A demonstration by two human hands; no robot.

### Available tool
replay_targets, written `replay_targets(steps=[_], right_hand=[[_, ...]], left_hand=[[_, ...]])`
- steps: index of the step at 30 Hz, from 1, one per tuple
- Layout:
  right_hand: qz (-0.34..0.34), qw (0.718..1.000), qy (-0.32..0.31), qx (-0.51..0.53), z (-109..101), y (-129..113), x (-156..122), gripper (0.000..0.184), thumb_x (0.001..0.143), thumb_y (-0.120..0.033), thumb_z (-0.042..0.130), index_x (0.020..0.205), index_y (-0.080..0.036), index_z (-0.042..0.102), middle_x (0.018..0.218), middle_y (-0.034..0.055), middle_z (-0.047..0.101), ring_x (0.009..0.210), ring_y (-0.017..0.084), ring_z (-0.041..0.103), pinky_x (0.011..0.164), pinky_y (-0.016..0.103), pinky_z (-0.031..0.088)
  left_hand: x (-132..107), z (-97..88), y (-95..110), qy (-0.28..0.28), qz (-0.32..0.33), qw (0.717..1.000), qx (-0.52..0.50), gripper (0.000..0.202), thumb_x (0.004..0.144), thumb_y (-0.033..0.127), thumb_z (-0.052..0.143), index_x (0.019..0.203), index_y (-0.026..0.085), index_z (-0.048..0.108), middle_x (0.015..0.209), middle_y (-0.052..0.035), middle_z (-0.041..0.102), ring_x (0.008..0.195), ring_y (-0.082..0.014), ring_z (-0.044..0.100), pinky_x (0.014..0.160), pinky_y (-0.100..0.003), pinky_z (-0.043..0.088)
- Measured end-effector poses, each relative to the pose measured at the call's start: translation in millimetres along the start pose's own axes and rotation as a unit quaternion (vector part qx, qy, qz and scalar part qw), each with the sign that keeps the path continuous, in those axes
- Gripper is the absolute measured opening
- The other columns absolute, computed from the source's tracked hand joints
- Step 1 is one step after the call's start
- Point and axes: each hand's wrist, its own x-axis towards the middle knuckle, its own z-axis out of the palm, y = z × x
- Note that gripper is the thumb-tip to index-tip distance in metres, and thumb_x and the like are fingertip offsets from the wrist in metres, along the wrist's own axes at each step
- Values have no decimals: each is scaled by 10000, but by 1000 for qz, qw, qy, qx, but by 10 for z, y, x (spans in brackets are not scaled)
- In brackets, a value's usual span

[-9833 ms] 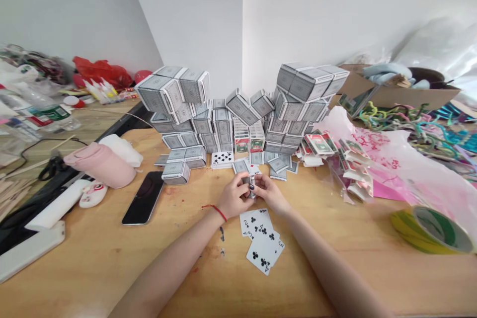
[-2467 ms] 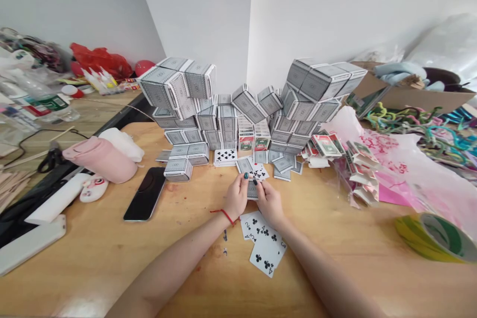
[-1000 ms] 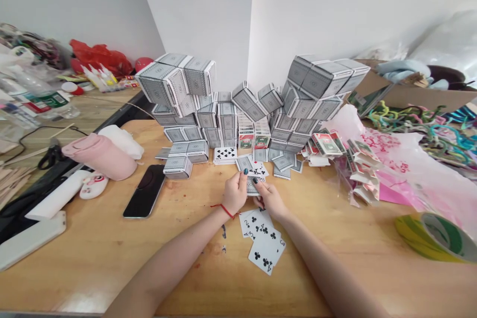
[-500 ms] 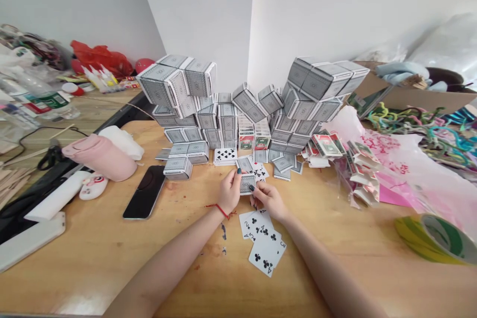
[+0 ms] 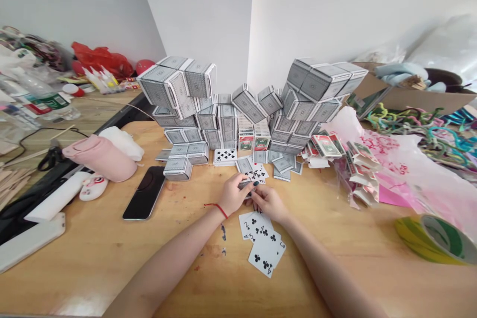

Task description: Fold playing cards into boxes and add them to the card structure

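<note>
My left hand (image 5: 231,194) and my right hand (image 5: 267,200) meet over the wooden table (image 5: 112,253), fingers curled together around a small folded grey-backed playing card (image 5: 246,185). Most of that card is hidden by my fingers. Just beyond them lie a few loose cards (image 5: 256,174), some face up. Near my wrists, a fan of face-up club cards (image 5: 263,241) lies flat. Behind stands a wall of cubes made of grey card backs (image 5: 223,109).
A black phone (image 5: 144,193), a pink pouch (image 5: 99,159) and white items lie to the left. Card boxes (image 5: 335,151), a pink plastic bag (image 5: 406,169) and a roll of yellow-green tape (image 5: 436,233) sit to the right. A cardboard box (image 5: 406,92) stands at the back right.
Half a second ago the card stood upright, pinched between my fingertips; now both hands have closed down over it and it is nearly hidden.
</note>
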Motion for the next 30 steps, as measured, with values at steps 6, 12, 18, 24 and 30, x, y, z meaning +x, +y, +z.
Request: replay_targets(steps=[6,12,18,24,30], right_hand=[[33,998,-20,45,8,30,18,273,805,-435,449,687,-192,492,609,9,626,435,107,507,445,235,422],[39,997,-23,62,8,25,26,275,799,-445,448,736,-186,517,578,1,616,417,99,494,427,225,413],[48,995,-38,77,-17,-4,34,284,778,-449,480,830,-172,519,560,-2,616,396,96,488,401,217,401],[65,992,-26,109,-30,2,32,293,734,-462,539,795,-177,504,555,-13,605,394,88,470,400,210,390],[53,988,65,126,-76,27,61,313,728,-481,543,739,-168,550,525,-24,531,451,105,474,450,227,391]], left_hand=[[1,12,-37,9,31,999,38,194,803,345,482,745,172,547,712,-20,591,689,-133,549,636,-236,418],[8,3,-22,-1,35,999,40,204,822,310,449,722,170,558,690,-22,606,659,-125,550,602,-223,406],[-17,15,-16,-13,-8,1000,25,239,840,304,403,764,162,580,651,-18,613,578,-108,532,544,-205,374],[-12,44,-40,8,-52,999,8,324,864,362,333,757,152,556,586,-15,560,531,-106,496,512,-205,342],[33,26,-34,16,-75,996,-37,397,852,434,325,594,159,448,505,34,414,483,-82,386,468,-199,287]])
